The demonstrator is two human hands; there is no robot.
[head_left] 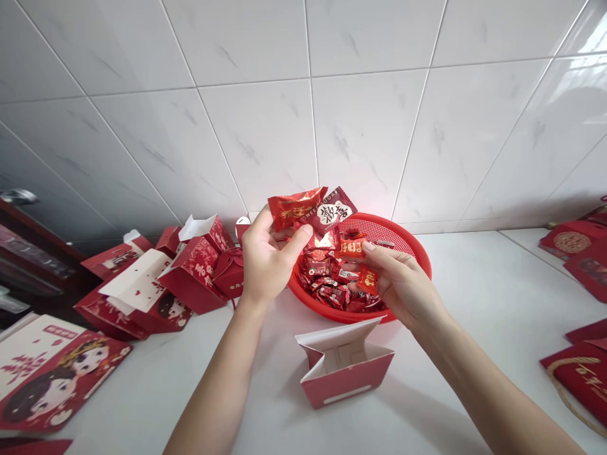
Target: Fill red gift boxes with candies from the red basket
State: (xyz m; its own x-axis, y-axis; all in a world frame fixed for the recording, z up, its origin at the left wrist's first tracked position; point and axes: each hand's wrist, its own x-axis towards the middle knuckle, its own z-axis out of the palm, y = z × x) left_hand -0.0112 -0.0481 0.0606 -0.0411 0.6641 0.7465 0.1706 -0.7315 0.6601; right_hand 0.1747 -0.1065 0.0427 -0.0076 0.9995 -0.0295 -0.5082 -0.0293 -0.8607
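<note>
probably a home kitchen: glossy marbled wall tiles [370, 126] meet the back edge of a smooth white counter [156, 379], a window's reflection [594, 36] shines on them above its right end, and a household-looking red plastic basket [403, 239] of wrapped sweets [329, 295] sits near that back edge.

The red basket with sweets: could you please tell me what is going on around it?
A person's left hand holds several wrapped sweets and the right hand holds small red packets, both near the red basket of more sweets. An open box stands in front of it; other red boxes sit to the left.
</note>
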